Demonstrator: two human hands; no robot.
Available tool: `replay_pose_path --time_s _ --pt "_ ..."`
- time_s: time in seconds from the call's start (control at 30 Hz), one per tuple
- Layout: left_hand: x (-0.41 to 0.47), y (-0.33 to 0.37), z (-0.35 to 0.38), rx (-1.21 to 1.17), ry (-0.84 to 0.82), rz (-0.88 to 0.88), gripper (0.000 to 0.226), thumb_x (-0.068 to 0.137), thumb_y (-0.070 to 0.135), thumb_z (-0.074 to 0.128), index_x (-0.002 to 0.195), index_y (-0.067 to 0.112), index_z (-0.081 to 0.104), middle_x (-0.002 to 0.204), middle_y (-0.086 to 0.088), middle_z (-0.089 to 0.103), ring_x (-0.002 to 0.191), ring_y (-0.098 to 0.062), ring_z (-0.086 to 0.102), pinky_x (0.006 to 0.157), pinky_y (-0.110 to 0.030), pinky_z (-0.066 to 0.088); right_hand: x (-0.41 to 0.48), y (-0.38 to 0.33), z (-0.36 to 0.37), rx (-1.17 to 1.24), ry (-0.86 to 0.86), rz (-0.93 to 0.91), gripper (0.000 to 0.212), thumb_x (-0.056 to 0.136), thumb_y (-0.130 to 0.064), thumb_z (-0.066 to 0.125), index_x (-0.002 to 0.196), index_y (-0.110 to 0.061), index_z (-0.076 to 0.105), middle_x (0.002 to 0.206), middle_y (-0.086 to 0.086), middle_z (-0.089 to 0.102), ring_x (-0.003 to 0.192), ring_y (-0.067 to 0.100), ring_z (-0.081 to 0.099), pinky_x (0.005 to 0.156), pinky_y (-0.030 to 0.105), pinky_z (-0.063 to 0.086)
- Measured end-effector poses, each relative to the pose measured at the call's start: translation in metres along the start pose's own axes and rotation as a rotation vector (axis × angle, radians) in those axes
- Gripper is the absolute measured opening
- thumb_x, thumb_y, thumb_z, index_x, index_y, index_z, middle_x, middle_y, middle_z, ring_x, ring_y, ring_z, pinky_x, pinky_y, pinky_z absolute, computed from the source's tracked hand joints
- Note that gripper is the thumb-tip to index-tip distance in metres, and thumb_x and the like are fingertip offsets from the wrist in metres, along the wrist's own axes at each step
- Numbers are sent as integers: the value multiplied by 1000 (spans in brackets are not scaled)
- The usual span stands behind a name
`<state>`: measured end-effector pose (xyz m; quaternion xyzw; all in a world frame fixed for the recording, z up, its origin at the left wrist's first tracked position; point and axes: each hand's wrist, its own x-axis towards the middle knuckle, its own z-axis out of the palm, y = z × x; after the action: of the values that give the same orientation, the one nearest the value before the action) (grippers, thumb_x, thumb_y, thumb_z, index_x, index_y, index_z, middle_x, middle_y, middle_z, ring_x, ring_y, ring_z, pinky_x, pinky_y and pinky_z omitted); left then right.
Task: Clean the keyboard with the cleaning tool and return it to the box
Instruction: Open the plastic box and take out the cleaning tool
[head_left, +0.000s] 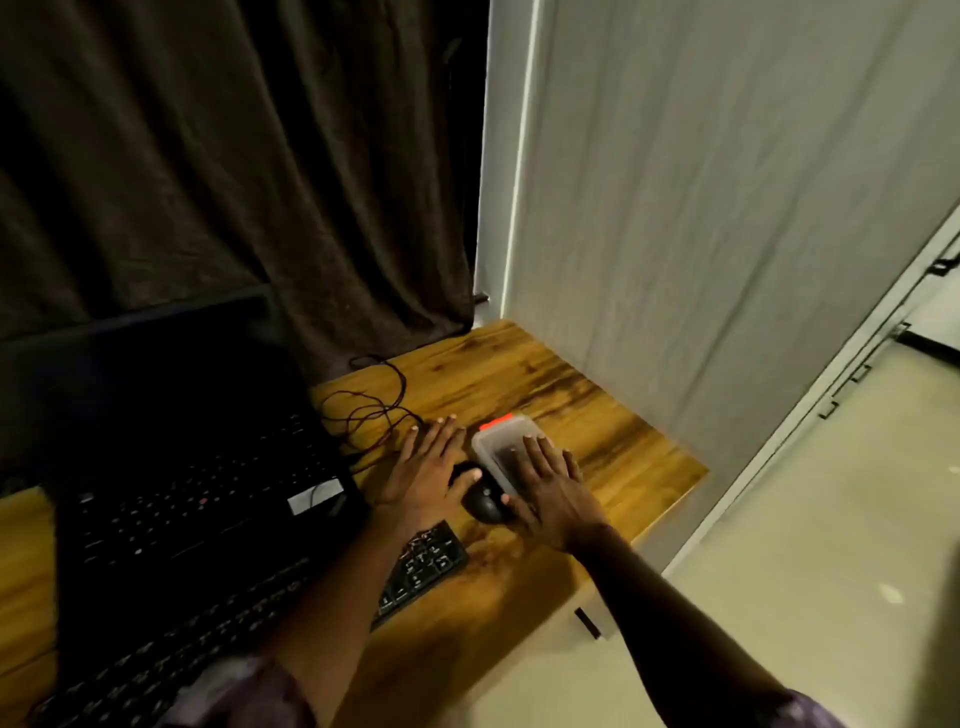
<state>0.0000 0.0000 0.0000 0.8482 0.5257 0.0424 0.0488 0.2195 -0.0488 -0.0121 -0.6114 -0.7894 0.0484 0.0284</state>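
- Box (497, 441), a clear plastic tub with its lid on and an orange clip at the far end, stands on the bench (613, 415) right of the laptop (182, 467).
- Right hand (550, 491) lies flat on the lid, fingers straight and spread, gripping nothing; the palm hangs over the near end of the box.
- Left hand (426, 467) lies just left of the box, fingers straight and released, with a narrow strip of bench between them.
- Left thumb reaches toward the far end of the mouse (483, 506), which sits just beside the near left corner of the box, between the two hands.
- Something dark shows through the lid under the right fingers; whether it is the cleaning tool cannot be told.
- Keyboard (426, 566) lies nearer the person than the mouse, in front of the laptop, and the left forearm crosses over it.
- Thin cable (374, 405) loops on the bench beyond the left hand.
- Dark curtain (208, 156) hangs behind the laptop, and a pale wall rises at the bench's far right side.
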Motion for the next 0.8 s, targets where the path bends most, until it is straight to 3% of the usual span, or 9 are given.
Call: replay_pose_path --time_s 0.1,0.23,0.33,0.47,0.57,0.67,0.8 --pt "29 10 -1 -41 16 -40 95 82 71 -5 158 18 17 167 -1 8 154 -17 4 124 -44 2 -3 17 3 -2 44 -52 79 95 -67 14 157 -18 12 164 9 10 152 27 5 121 55 11" --pt "62 25 -2 -43 3 -53 83 90 64 8 156 16 22 164 -4 21 152 -20 14 123 -45 9 -6 35 9 -32 85 -169 78 97 -67 15 155 -17 22 162 9 20 151 26 12 122 51 9" --pt "81 33 4 -40 2 -78 69 98 56 20 153 15 29 156 -7 39 144 -24 33 118 -44 21 -11 47 17 -50 147 -238 67 101 -60 24 149 -16 35 156 10 35 147 28 25 120 52 17" --pt "92 53 0 -177 -47 -202 47 107 34 33 149 14 36 131 -14 60 117 -33 57 93 -38 43 -16 59 29 5 242 -319 49 104 -47 35 134 -11 50 147 12 46 142 28 36 118 47 26" --pt "102 53 4 -267 -16 -254 31 105 22 40 126 8 59 119 -17 67 107 -35 62 80 -35 45 -17 63 33 106 330 -345 41 102 -40 44 126 -9 54 140 14 54 137 28 43 113 42 38" --pt "109 47 12 -367 -7 -321 27 103 22 44 105 7 67 108 -18 70 99 -35 64 75 -35 45 -18 64 33 180 360 -352 41 102 -40 45 123 -7 57 134 14 57 132 25 48 106 38 46" --pt "111 52 7 -465 27 -375 32 104 21 46 102 1 70 103 -20 70 99 -35 65 74 -34 44 -18 65 33 203 389 -363 34 101 -36 49 118 -8 59 133 13 59 132 23 49 104 36 47"
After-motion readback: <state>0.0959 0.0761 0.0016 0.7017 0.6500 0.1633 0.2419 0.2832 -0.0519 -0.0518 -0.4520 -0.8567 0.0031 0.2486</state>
